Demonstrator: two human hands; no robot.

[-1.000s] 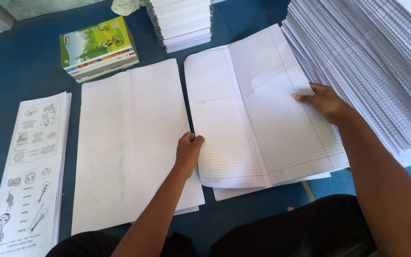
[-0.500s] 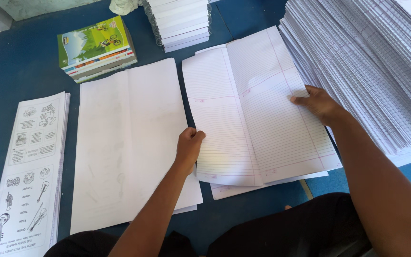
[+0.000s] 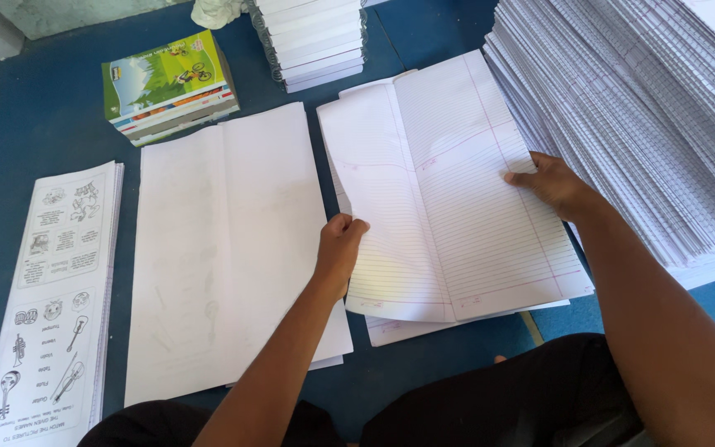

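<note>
Head view: left hand [image 3: 339,252] pinches the nine-o'clock edge of the top ruled white paper sheet [image 3: 457,207], right hand [image 3: 554,184] flat on its three-o'clock edge; sheet lies centre, on its pile. Step judged: lifting one sheet off; next needs clean separation from those below. Count: one blank white sheet pile [image 3: 225,248] at nine o'clock, one printed picture-sheet pile [image 3: 51,290] beyond, one green-covered book stack [image 3: 167,83] at eleven, one tall ruled-paper stack [image 3: 647,108] at two.

Lined sheet [image 3: 465,199], creased down the middle, left edge lifted off stack

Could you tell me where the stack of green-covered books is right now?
The stack of green-covered books lies at the upper left of the head view, beyond the blank white sheets.
</note>
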